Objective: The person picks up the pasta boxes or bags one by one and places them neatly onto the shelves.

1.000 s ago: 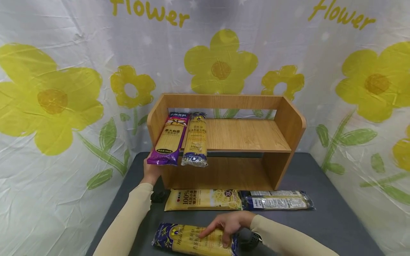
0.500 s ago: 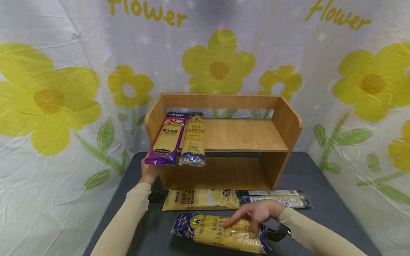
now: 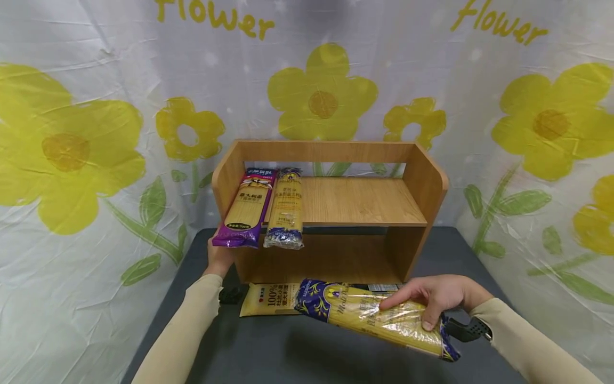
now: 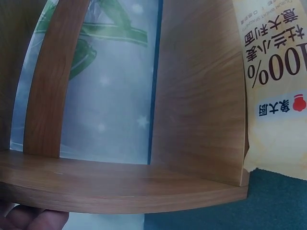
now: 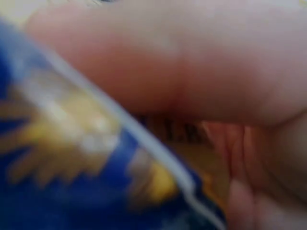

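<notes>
My right hand [image 3: 438,298] grips the right part of a yellow-and-blue spaghetti pack [image 3: 369,314], its thumb and index finger over the wrapper. Held above the table, the pack tilts down to the right; its blue end fills much of the right wrist view. My left hand [image 3: 220,258] holds the left side panel of a two-tier wooden shelf [image 3: 364,202], fingers [image 4: 45,220] along the panel's outer face and partly hidden behind a purple pasta pack [image 3: 249,205]. Beside that one, on the upper tier, lies another yellow-and-blue spaghetti pack [image 3: 285,208]. Both jut over the front edge.
A cream pasta pack [image 3: 268,298] lies on the dark table [image 3: 249,346] against the shelf's base. To its right a dark blue pack [image 3: 384,287] is mostly covered by the held one. A flower-printed curtain [image 3: 115,160] surrounds the table.
The right hand has lifted the spaghetti pack from the near table and carried it forward and to the right. The left hand stays on the shelf; the view has shifted slightly.
</notes>
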Tool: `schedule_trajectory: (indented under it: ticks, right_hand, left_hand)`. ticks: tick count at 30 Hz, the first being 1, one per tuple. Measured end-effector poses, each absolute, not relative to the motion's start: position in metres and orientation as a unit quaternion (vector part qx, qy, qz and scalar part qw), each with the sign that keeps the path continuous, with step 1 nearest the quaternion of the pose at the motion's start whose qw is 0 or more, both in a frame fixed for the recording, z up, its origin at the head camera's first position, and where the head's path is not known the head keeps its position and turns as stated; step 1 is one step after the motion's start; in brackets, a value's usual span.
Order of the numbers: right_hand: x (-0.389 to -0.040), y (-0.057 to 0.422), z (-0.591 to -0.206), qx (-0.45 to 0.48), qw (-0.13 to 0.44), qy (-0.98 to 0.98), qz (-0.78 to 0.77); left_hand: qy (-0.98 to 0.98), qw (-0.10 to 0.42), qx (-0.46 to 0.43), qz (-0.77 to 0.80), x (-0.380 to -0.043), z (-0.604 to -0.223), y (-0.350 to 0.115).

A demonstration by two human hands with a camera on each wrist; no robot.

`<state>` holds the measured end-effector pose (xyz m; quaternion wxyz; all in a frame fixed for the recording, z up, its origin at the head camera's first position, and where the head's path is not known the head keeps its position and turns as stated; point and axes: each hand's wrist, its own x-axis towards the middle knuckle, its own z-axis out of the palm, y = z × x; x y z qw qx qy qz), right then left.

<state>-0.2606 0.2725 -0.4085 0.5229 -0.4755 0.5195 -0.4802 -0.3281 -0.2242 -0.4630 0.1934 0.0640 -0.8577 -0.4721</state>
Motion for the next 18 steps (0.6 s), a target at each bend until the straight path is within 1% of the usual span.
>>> schedule_trajectory:
  ticks: [3, 7, 9, 13, 18]
  right_hand:
    - [-0.263, 0.285, -0.393, -0.467, 0.535, 0.493, -0.503]
    - [-0.267, 0.301, -0.376, -0.462, 0.52, 0.49, -0.526]
    - [-0.268, 0.306, -0.369, -0.468, 0.492, 0.503, -0.535]
    - [-0.268, 0.306, -0.362, -0.468, 0.435, 0.525, -0.563]
    - [-0.266, 0.286, -0.361, -0.403, 0.364, 0.572, -0.615]
  left_hand:
    - [-0.873, 0.199, 0.058, -0.442, -0.328, -0.463, -0.224]
    - [-0.897, 0.231, 0.028, -0.375, -0.329, -0.463, -0.225]
    - [-0.905, 0.246, 0.015, -0.347, -0.33, -0.463, -0.225]
    - [-0.9, 0.242, 0.02, -0.362, -0.331, -0.464, -0.224]
    - [-0.893, 0.226, 0.029, -0.389, -0.329, -0.461, -0.223]
